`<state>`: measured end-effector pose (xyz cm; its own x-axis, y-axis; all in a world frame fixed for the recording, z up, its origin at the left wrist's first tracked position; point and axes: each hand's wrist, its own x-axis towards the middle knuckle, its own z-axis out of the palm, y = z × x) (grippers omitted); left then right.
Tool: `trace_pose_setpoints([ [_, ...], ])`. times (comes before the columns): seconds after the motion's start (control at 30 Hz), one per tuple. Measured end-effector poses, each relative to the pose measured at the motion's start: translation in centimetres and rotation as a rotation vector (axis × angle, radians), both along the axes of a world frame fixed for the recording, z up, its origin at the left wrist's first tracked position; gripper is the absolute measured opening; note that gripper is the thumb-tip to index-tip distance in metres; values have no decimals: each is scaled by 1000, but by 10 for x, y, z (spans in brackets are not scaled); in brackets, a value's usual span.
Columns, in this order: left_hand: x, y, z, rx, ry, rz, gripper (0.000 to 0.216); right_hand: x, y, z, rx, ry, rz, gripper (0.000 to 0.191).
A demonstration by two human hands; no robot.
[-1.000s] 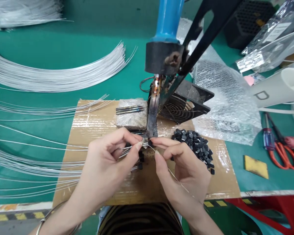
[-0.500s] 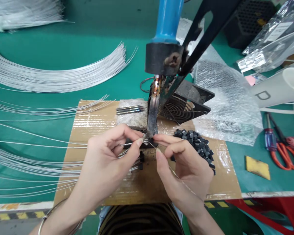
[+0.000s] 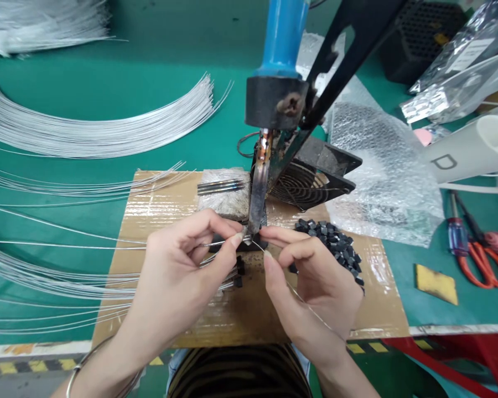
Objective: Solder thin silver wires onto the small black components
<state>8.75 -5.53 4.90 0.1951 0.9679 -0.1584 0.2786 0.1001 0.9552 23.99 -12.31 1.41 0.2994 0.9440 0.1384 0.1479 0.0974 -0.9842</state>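
A soldering iron (image 3: 259, 199) with a blue handle is clamped upright, its tip pointing down between my hands. Just left of the tip, my left hand (image 3: 191, 265) pinches a thin grey cable (image 3: 212, 244) between thumb and fingers; the cable's end lies at the tip. From the right, my right hand (image 3: 311, 276) holds a strand of solder wire (image 3: 301, 298) between thumb and fingers, with its end reaching the tip. The joint itself is too small to make out. Beneath my left hand, several cable ends meet small black pieces (image 3: 239, 271).
Black connector pieces (image 3: 332, 243) are heaped on the cardboard (image 3: 377, 298), right of my right hand. Behind the iron stands a small fan (image 3: 307, 182). Bundles of grey cables (image 3: 108, 132) lie at left. A yellow sponge (image 3: 435, 283) and orange-handled scissors (image 3: 483, 265) lie at right.
Both hands keep their grip and place at the iron tip. The view has shifted only very slightly.
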Motion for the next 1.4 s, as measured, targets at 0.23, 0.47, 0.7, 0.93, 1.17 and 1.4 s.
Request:
trace_pose_setpoints([
  [0.23,-4,-5,-5,9,42,-2,7,-1,0,0,3,15,-9,21],
  [0.47,-1,-2,-5,-5,29,-8,8,-1,0,-1,1,17,-15,22],
  [0.7,-3,-4,-4,-15,21,-7,8,-1,0,-2,19,-1,-12,22],
  [0.93,-2,-4,-4,18,32,-10,9,-2,1,-3,81,-40,-18,23],
  [1.17,-3,-3,-8,20,35,-15,10,-1,1,-5,103,-81,-20,23],
  [1.4,-2,-4,-5,27,28,-10,9,-2,2,-6,131,-101,-26,24],
])
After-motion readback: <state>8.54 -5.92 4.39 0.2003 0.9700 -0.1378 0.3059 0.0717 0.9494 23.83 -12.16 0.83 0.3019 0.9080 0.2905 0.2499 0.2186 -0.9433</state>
